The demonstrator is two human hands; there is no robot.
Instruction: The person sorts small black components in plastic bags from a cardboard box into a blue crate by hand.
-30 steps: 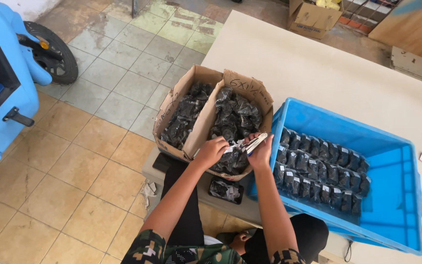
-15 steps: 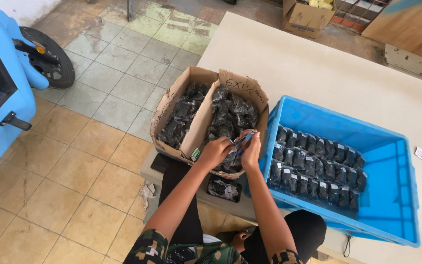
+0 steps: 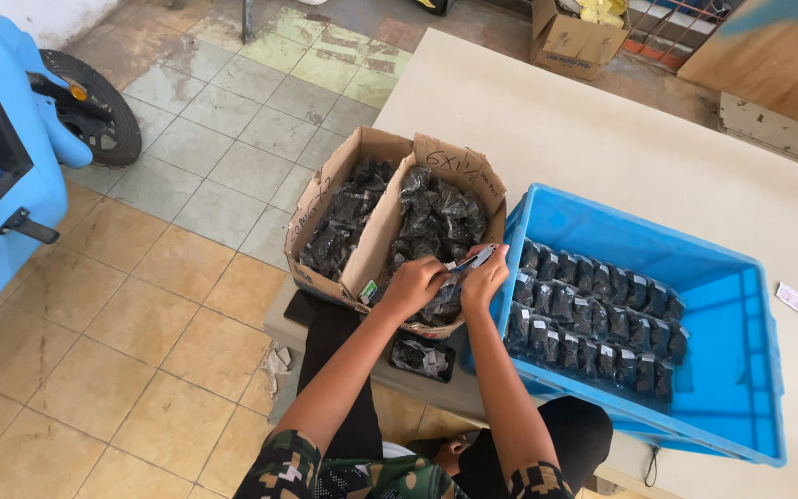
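My left hand (image 3: 415, 283) and my right hand (image 3: 483, 279) meet over the near edge of an open cardboard box (image 3: 336, 177) full of small clear bags of dark parts. Between them they hold one such small bag (image 3: 445, 298), and my right hand also grips a metal stapler-like tool (image 3: 474, 261) against the bag's top. Beside my right hand stands a blue plastic crate (image 3: 739, 325) with rows of the same bags (image 3: 593, 319) lined up on their edges.
One more bag (image 3: 425, 358) lies on a low ledge in front of the box. The crate sits on a pale table (image 3: 602, 120) with a small paper slip (image 3: 794, 298) to its right. A blue vehicle with a tyre (image 3: 94, 103) stands on the tiled floor at left.
Both hands stayed over the box's near edge; the tool in my right hand closed down toward the bag and then tilted up slightly. The camera shifted a little.
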